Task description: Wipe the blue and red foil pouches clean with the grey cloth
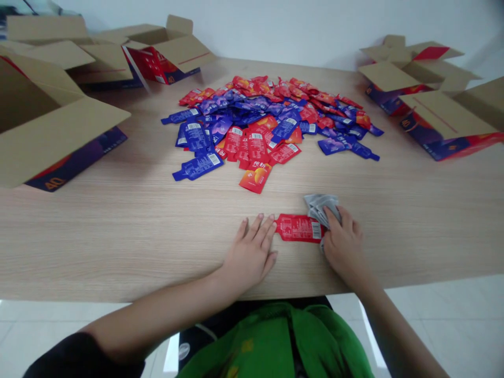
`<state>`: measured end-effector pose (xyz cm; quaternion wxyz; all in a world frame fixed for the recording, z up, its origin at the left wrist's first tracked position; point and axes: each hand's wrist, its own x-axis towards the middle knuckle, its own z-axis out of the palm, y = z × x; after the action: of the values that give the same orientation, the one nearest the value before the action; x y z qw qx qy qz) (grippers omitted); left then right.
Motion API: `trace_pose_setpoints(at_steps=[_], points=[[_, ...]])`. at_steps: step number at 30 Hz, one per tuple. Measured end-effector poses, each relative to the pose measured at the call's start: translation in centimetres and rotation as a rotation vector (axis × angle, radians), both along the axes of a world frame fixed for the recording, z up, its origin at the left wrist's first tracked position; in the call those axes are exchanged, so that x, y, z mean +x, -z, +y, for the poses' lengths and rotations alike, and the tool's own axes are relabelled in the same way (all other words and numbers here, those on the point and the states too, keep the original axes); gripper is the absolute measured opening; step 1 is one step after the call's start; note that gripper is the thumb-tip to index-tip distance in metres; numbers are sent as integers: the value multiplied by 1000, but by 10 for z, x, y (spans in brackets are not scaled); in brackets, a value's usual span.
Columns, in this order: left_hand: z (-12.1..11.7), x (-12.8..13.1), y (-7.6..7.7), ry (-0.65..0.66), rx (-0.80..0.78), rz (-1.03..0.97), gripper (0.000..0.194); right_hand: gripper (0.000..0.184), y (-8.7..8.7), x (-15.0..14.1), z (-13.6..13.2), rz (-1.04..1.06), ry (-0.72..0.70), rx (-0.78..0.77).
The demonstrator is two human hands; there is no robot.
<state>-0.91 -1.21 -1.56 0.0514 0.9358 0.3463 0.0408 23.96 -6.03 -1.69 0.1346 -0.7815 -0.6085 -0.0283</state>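
Note:
A red sachet point(297, 228) with a narrow neck lies flat on the table, its barcode side up. At its neck end, my left hand point(252, 244) rests flat with the fingers stretched out, fingertips at the neck. My right hand point(344, 241) is closed on a crumpled grey cloth point(322, 206), which lies over the sachet's barcode end. Part of the cloth is hidden beneath my right hand. Beyond the hands, the nearest loose sachet is another red one point(255, 176) with orange fruit printed on it.
A wide pile of red and blue sachets point(244, 113) spreads across the table's back middle. Open cardboard boxes stand on both sides, including a large near-left box point(79, 134) and a right-hand box point(437, 123). The table's front edge point(177, 299) runs close to my body.

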Motion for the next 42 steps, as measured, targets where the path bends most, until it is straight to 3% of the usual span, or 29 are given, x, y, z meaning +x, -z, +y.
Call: trace_pose_setpoints(at_steps=[2,5,8,11,14,19,22,25,28,31,33,36,42], points=[[-1,1,0,-9,-11,-2,61,65,-8,-3,7,62,-24,92],[-1,3,-1,-19,-25,-3,63,64,-21,-36,21,131,-86,219],[0,3,-3,-21,-49,9,62,55,-25,-78,34,115,-230,92],[0,3,-4,-22,-61,19,60,52,-19,-96,36,41,-324,-65],[0,3,-4,-23,-41,3,60,55,-13,-79,24,-33,-257,-83],[-1,2,-3,-16,-18,21,61,53,-1,-16,-3,-111,-9,-76],[-1,2,-4,-20,4,36,61,50,-1,8,-5,-122,-22,-70],[-1,3,-4,-18,29,40,61,48,-12,-1,5,-89,-90,39],[-1,3,-2,-18,40,31,61,50,-20,-40,22,-26,-161,162],[-1,3,-2,-23,23,41,60,49,-17,-79,37,-7,-313,69],[-1,4,-3,-26,7,56,58,47,-11,-89,39,-25,-369,-1],[-1,5,-4,-32,15,67,56,49,-5,-73,29,-71,-354,-29],[-2,6,-4,-33,46,90,58,52,4,1,-4,-63,-120,-17]])
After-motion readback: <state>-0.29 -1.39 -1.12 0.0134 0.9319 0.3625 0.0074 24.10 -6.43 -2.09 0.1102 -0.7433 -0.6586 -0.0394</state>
